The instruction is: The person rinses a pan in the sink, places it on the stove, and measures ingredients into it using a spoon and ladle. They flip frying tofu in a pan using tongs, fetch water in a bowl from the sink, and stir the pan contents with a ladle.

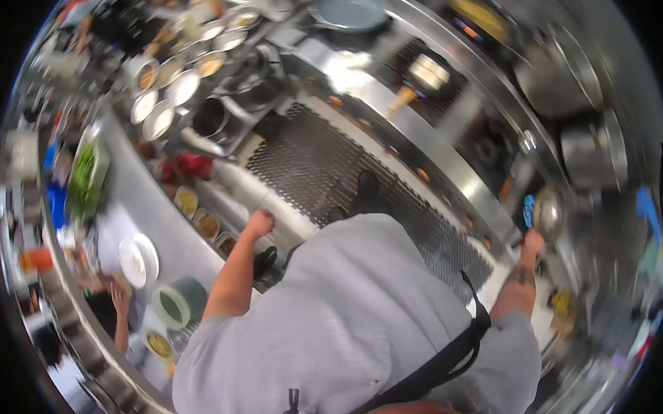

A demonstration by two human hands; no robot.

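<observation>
The round metal pan [549, 212] lay at the person's right, beyond the end of the steel rail in front of the stove, with a blue item [529, 210] against its near left side. The right arm reached out and forward from the body, bent at the elbow, its tattooed forearm angled up toward the pan. The right hand [533, 241] was at the pan's near edge, just below the blue item, its fingers apparently drawn in; blur hid whether they grasped a handle, so the grip could not be told.

The left arm was bent and held out from the left side, the forearm slanting forward and inward. The left hand [260, 222] was loosely clenched, with nothing visible in it, above the edge of the left counter [119, 203] and near the food containers [208, 226].

Two large steel pots [559, 78] stood ahead of the round metal pan. Farther forward on the stove, a small frying pan [429, 74] held pale food, its handle pointing back toward the person. A perforated floor mat [322, 152] ran between the left counter and the stove.
</observation>
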